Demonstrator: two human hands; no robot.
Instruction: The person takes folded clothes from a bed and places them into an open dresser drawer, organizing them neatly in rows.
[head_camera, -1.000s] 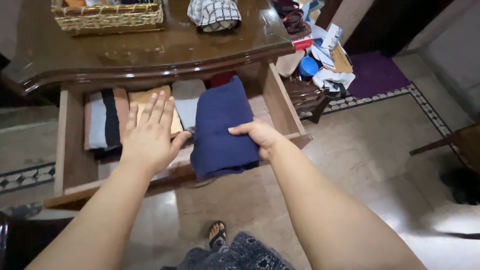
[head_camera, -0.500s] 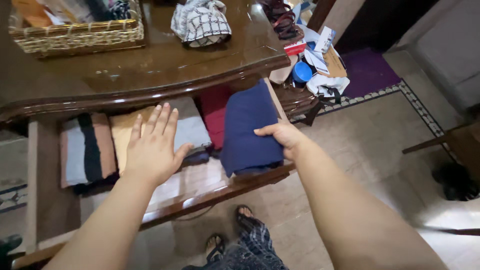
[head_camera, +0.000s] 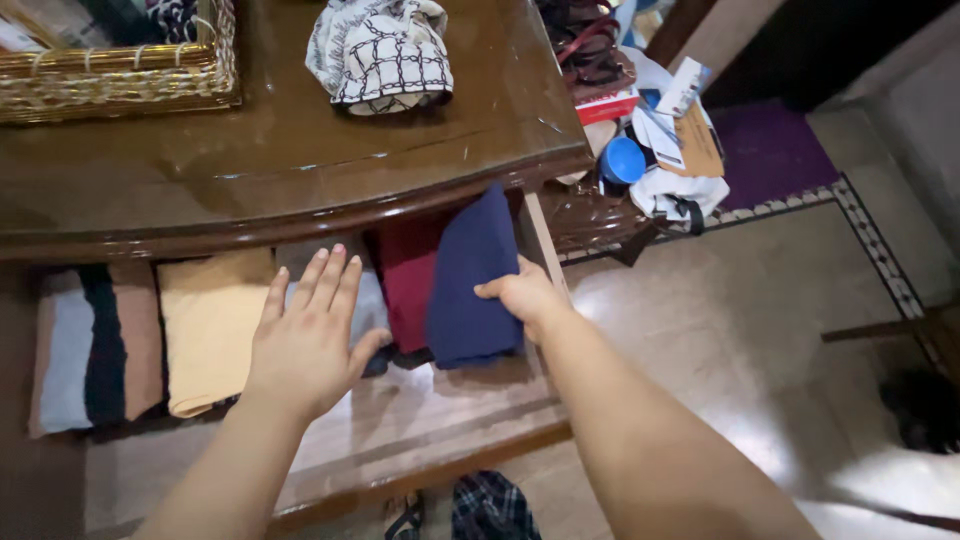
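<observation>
A glossy brown desk (head_camera: 300, 150) stands over a tiled floor, its drawer (head_camera: 420, 440) pulled open beneath the front edge. Your folded navy cloth (head_camera: 470, 280) sits at the drawer's right end, tilted against a dark red fold (head_camera: 405, 270). Pushed in askew, it could catch the desk's edge or unfold. Your right hand (head_camera: 525, 295) pinches its near right edge, fingers closed on it. Your left hand (head_camera: 305, 340) lies spread flat, holding nothing, over a grey fold (head_camera: 370, 310) beside a tan fold (head_camera: 210, 320).
</observation>
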